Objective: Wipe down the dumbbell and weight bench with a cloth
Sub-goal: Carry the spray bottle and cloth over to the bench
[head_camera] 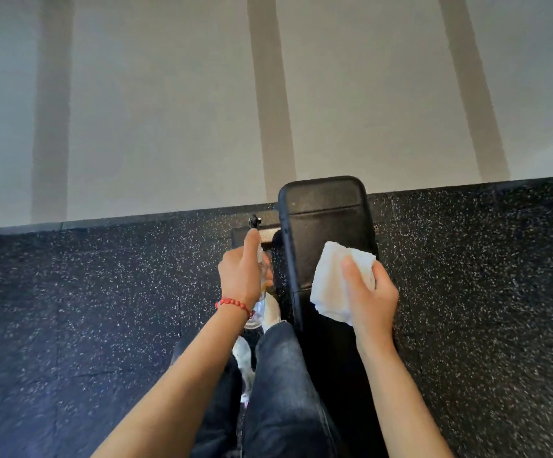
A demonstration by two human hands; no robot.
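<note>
A black padded weight bench [324,219] runs away from me toward the wall, its far end rounded. My right hand [372,299] holds a folded white cloth [331,282] over the bench pad, thumb on top of the cloth. Left of the bench, my left hand [240,272] grips a clear spray bottle [259,304], with the index finger stretched up over its top. The bottle is mostly hidden behind the hand. No dumbbell is in view.
Black speckled rubber flooring [103,292] surrounds the bench. A pale wall [169,110] rises just beyond its far end. The bench's metal foot and small wheel [254,222] sit at the left. My legs in dark jeans and white shoes stand left of the bench.
</note>
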